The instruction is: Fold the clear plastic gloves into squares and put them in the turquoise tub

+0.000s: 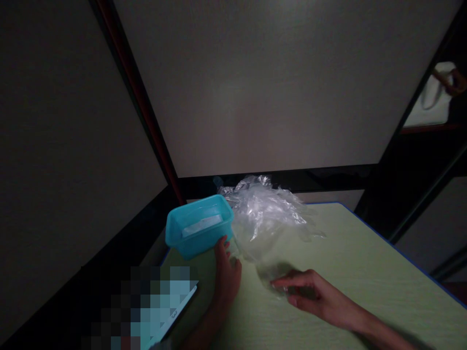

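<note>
A blue tub (199,228) sits tilted at the far left corner of the green surface (365,272), with a white slip (202,225) lying inside it. The left hand (226,274) is open, its fingertips touching the tub's near wall. Just right of the tub is a heap of clear plastic bags (266,214). The right hand (310,294) lies open with fingers stretched, pressing on a clear bag (272,273) near the heap.

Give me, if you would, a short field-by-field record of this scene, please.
Surface: green table with a blue edge
Left hand: open, fingertips against the near wall of the teal tub
Tub contents: something pale and flat, unclear what
Right hand: open, fingers flat on a clear plastic sheet
Behind: crumpled pile of clear plastic beside the tub
Near left: dark flat device, partly blurred
</note>
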The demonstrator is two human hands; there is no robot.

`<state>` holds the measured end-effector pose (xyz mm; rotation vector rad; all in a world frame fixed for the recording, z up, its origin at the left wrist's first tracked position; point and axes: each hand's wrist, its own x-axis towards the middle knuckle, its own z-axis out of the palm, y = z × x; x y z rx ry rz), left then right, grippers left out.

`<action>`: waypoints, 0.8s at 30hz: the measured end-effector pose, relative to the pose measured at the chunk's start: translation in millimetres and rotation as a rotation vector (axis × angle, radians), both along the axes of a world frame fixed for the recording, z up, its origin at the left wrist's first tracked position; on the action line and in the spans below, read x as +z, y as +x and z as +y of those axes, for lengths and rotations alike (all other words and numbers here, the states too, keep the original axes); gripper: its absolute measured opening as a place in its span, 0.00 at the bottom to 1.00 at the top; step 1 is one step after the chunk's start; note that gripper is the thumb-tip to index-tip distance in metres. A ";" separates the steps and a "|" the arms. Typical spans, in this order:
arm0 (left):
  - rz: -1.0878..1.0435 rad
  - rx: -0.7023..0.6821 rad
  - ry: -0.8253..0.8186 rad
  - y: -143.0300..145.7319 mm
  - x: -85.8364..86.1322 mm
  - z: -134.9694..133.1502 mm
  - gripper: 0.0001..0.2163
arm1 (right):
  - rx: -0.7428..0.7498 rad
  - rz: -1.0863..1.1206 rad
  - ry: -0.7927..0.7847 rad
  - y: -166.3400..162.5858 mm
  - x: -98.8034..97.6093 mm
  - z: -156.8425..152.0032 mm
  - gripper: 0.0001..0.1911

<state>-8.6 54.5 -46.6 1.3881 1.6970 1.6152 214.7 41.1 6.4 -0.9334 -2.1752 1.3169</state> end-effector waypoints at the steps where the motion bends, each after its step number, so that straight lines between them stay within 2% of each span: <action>1: -0.012 -0.011 -0.005 0.7 -1.4 0.2 0.28 | 0.064 -0.005 -0.013 1.2 3.3 -1.7 0.20; 3: -0.032 -0.028 -0.014 1.8 -3.7 0.2 0.29 | 0.245 -0.001 -0.078 4.3 10.9 -4.3 0.22; 5: -0.045 -0.040 -0.017 2.7 -5.2 -0.4 0.29 | 0.437 -0.003 -0.221 9.6 17.8 -5.4 0.27; 7: -0.049 -0.044 -0.012 3.4 -5.1 -1.5 0.29 | 0.558 -0.028 -0.360 18.1 23.0 -4.7 0.34; 9: -0.043 -0.038 0.001 3.6 -2.7 -3.4 0.28 | 0.557 -0.052 -0.426 29.2 27.2 -3.0 0.35; 11: -0.029 -0.029 0.020 3.4 2.2 -6.5 0.27 | 0.460 -0.049 -0.419 40.7 31.5 -1.3 0.30; 13: -0.016 -0.024 0.045 3.4 9.3 -11.7 0.27 | 0.301 -0.024 -0.327 48.8 36.3 -0.4 0.23; 14: -0.002 -0.027 0.064 4.1 13.3 -15.3 0.26 | 0.204 -0.018 -0.232 50.5 38.4 -0.4 0.21; 16: 0.061 -0.052 0.118 8.1 20.9 -24.6 0.22 | 0.006 -0.038 0.019 49.1 40.5 -0.7 0.19; 18: 0.261 -0.140 0.188 16.0 26.7 -36.1 0.17 | -0.098 -0.118 0.262 42.5 37.8 -0.8 0.17; 20: 0.483 -0.303 0.169 26.7 29.8 -47.9 0.15 | -0.039 -0.217 0.386 34.4 29.7 0.2 0.20; 24: 0.745 -0.593 -0.040 44.5 31.1 -64.6 0.19 | 0.169 -0.348 0.439 26.1 8.6 5.1 0.31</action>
